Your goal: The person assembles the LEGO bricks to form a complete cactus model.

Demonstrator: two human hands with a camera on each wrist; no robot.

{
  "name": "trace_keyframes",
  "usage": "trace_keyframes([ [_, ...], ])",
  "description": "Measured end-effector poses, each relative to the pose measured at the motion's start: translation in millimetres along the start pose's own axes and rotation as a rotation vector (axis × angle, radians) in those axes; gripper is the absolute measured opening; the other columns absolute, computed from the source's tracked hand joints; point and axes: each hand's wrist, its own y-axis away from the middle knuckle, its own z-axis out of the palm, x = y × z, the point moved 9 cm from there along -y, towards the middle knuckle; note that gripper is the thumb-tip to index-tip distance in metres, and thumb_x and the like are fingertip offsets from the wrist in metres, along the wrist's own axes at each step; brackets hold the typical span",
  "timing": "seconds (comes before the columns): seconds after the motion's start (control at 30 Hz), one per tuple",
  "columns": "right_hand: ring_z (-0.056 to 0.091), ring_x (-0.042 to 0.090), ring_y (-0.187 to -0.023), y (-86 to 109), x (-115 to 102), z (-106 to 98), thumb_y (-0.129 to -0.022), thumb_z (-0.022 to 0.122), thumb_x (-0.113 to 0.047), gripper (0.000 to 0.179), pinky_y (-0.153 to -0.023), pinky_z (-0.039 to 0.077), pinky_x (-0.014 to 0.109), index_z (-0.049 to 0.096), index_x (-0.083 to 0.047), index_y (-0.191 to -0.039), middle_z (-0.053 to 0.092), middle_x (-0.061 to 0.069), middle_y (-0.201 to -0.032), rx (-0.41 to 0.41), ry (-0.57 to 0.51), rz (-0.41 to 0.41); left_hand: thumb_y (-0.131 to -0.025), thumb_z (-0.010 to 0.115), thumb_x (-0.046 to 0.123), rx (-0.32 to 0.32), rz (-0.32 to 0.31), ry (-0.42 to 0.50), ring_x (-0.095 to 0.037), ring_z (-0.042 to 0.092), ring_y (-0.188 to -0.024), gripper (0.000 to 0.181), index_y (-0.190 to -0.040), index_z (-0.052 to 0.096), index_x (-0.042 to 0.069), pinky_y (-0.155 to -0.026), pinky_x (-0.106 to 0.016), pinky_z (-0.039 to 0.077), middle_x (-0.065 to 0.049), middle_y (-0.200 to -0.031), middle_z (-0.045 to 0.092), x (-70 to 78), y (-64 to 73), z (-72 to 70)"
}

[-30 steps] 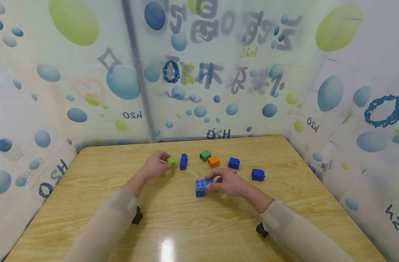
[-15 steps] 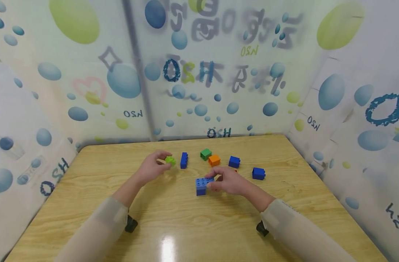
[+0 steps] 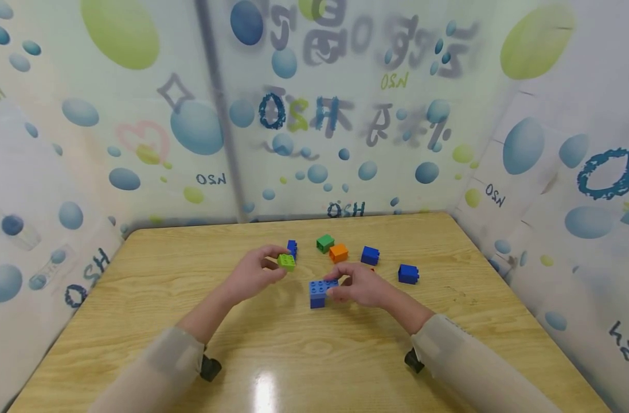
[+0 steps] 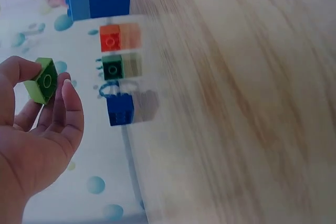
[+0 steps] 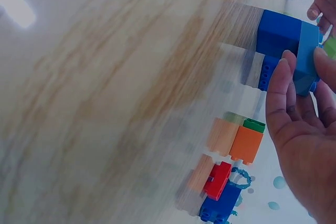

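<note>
My left hand (image 3: 253, 275) pinches a lime-green toy building brick (image 3: 286, 263) between thumb and fingers, above the table, studs facing up. The left wrist view shows the hollow underside of this lime brick (image 4: 43, 81). To the right, my right hand (image 3: 363, 288) grips a light blue brick (image 3: 318, 288) stacked on a dark blue brick (image 3: 317, 302) that rests on the table. In the right wrist view, thumb and fingers lie on either side of the light blue brick (image 5: 307, 69). The stack's right end is hidden behind the fingers in the head view.
Behind the hands lie a long blue brick (image 3: 292, 248), a green brick (image 3: 325, 243) and an orange brick (image 3: 338, 253). Two blue bricks (image 3: 370, 256) (image 3: 408, 274) lie farther right. A red brick (image 5: 218, 180) is mostly hidden by the right hand in the head view. A patterned curtain borders the table.
My left hand has carried the lime brick up off the table, then right and nearer to the stack, its studs now upward. The right hand stays in place on the blue stack.
</note>
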Motion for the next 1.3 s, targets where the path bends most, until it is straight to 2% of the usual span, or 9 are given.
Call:
trace_keyframes([
  [0.1,0.075,0.018,-0.092,-0.1,0,0,-0.104,0.078,-0.022,0.026,-0.09,0.066,0.035,0.073,-0.011,-0.128,0.072,0.005,-0.123,0.002,-0.001,-0.003,-0.102,0.076,0.018,-0.014,0.014,-0.011,-0.028,0.07,-0.118,0.042,-0.143,0.068,0.014,-0.091,-0.036,0.064,-0.012,-0.136,0.068,8.7,3.1,7.1],
  [0.37,0.076,0.019,-0.092,-0.5,-1,0,-0.105,0.077,-0.02,0.027,-0.09,0.067,0.037,0.072,-0.009,-0.129,0.072,0.006,-0.124,-0.004,-0.012,-0.018,-0.1,0.079,0.017,-0.064,0.075,-0.008,-0.024,0.069,-0.116,0.04,-0.139,0.07,0.013,-0.098,-0.042,0.063,-0.006,-0.133,0.073,26.6,10.3,29.8],
  [0.6,0.076,0.019,-0.092,-1.6,0,0,-0.105,0.077,-0.017,0.026,-0.09,0.068,0.038,0.073,-0.01,-0.129,0.072,0.006,-0.123,0.003,-0.022,-0.012,-0.102,0.08,0.021,-0.123,0.101,-0.014,-0.029,0.069,-0.121,0.038,-0.138,0.071,0.016,-0.099,-0.043,0.063,-0.006,-0.14,0.071,25.4,10.2,45.7],
  [0.83,0.077,0.019,-0.092,-1.0,-1,1,-0.105,0.076,-0.016,0.024,-0.089,0.068,0.037,0.072,-0.009,-0.128,0.072,0.008,-0.125,0.001,-0.016,-0.026,-0.102,0.081,0.022,-0.137,0.097,-0.019,-0.027,0.069,-0.12,0.037,-0.138,0.072,0.017,-0.094,-0.04,0.064,-0.005,-0.139,0.071,22.0,7.7,58.2],
  [1.07,0.077,0.019,-0.093,-0.2,-1,1,-0.106,0.075,-0.016,0.025,-0.09,0.068,0.037,0.071,-0.006,-0.129,0.071,0.013,-0.13,-0.007,-0.017,-0.046,-0.102,0.081,0.022,-0.135,0.093,-0.007,-0.026,0.069,-0.119,0.04,-0.14,0.071,0.017,-0.091,-0.038,0.065,-0.006,-0.141,0.07,19.9,5.9,62.6],
  [1.3,0.077,0.018,-0.093,-0.8,-1,1,-0.105,0.075,-0.015,0.024,-0.09,0.068,0.036,0.071,-0.007,-0.127,0.071,0.011,-0.129,0.0,-0.018,-0.043,-0.104,0.078,0.032,-0.128,0.086,-0.016,-0.024,0.069,-0.117,0.04,-0.141,0.072,0.019,-0.089,-0.036,0.064,-0.003,-0.139,0.072,21.0,6.4,62.9],
])
